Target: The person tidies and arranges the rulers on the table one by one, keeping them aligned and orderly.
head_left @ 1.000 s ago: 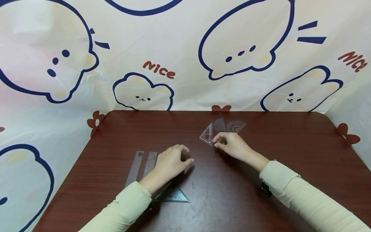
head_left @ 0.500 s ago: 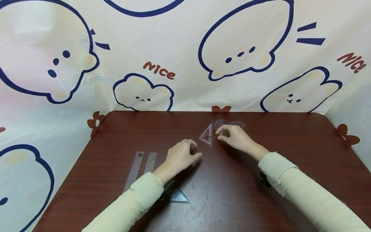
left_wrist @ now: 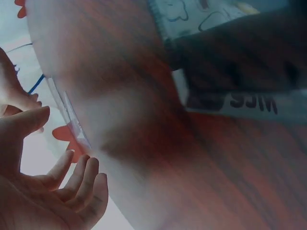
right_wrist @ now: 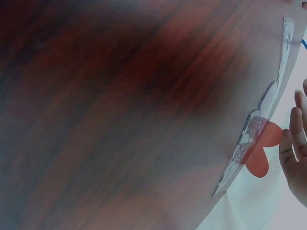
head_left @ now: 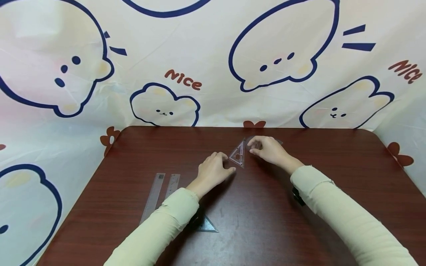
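Observation:
A small clear set square (head_left: 237, 155) lies on the table between my two hands. Beside its left corner, my left hand (head_left: 213, 171) hovers with thumb and fingers spread apart, holding nothing; its palm (left_wrist: 57, 196) shows in the left wrist view. My right hand (head_left: 271, 150) is over two clear protractor-like pieces and covers most of them in the head view, its fingers loosely bent and no object between them. The right wrist view shows a clear protractor (right_wrist: 242, 146), a second curved piece (right_wrist: 267, 98) and the set square (right_wrist: 286, 45) lying flat, below that hand's fingers (right_wrist: 295, 139).
Two clear rulers (head_left: 154, 195) (head_left: 172, 184) lie side by side at the left of the brown table (head_left: 299, 229). A larger bluish set square (head_left: 208, 225) is partly hidden under my left forearm. A printed cloth (head_left: 213, 55) hangs behind the table.
My left hand has moved forward and right, up to the small set square. My right hand has shifted forward over the protractor pieces, hiding more of them. The pieces lie where they were.

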### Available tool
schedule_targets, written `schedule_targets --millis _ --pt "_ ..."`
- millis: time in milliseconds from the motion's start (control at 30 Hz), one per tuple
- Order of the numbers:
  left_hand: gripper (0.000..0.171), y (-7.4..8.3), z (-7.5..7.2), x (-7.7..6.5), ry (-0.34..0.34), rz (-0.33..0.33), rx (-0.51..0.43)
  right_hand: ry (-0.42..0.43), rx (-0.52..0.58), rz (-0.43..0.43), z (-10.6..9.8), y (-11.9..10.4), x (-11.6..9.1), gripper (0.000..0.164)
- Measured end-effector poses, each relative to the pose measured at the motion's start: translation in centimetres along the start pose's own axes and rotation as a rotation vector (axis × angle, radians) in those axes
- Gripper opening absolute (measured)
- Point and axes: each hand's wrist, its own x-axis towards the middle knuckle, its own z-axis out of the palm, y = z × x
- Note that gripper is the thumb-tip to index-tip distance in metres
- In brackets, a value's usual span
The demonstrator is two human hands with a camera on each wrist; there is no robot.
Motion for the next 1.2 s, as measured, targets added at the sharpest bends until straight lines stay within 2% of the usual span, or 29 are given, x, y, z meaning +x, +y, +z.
schedule_targets --millis 233,533,833,1033,1200 --pt "0.049 0.1 0.4 0.7 0.036 -0.024 -0.004 -0.011 0.007 0.01 0.2 -0.2 1.1 0.019" --pt "0.055 0.1 1.2 1.3 0.077 -0.033 0.048 -0.01 -0.012 0.045 0.2 -0.5 2.0 0.02" --pt "0.057 1.1 1.5 2.0 0.099 -0.109 0.029 0.028 -0.019 0.068 0.6 -0.4 2.6 0.015" --pt "0.057 1.8 2.1 2.0 0.097 -0.12 0.024 0.04 -0.016 0.104 0.9 0.2 2.8 0.017" --pt "0.059 1.9 2.3 2.3 0.116 -0.124 0.073 0.052 -0.011 0.124 0.8 0.7 3.4 0.02"
